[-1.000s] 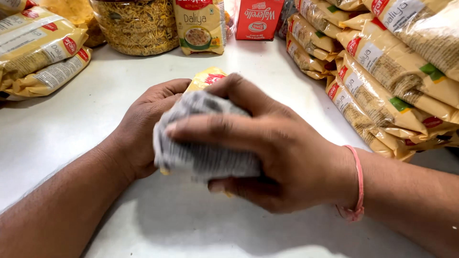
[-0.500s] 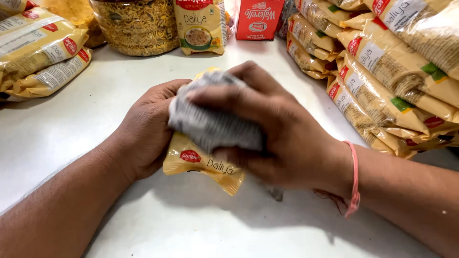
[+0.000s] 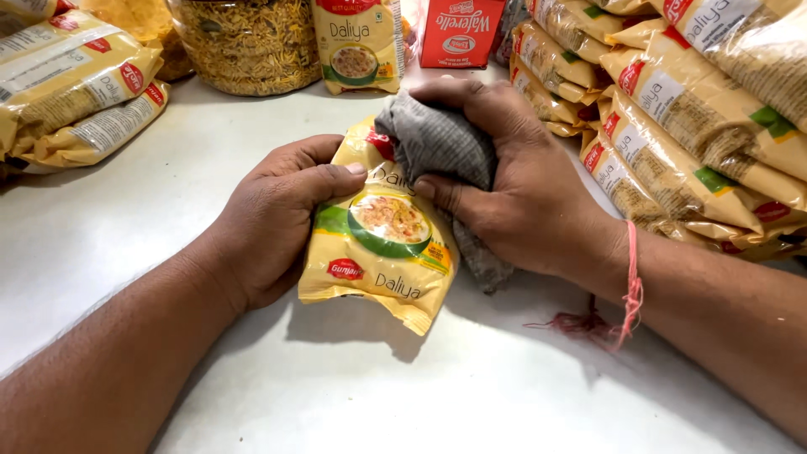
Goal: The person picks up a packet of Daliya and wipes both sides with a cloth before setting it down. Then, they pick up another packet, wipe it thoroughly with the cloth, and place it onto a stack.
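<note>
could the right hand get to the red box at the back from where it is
Probably yes. The right hand holds a grey cloth on the yellow packet; the red box stands just beyond it, with only bare table between.

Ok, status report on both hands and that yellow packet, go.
Left hand grips yellow packet by its left edge. Right hand presses grey cloth on packet's top. Stacked packets close on the right.
</note>
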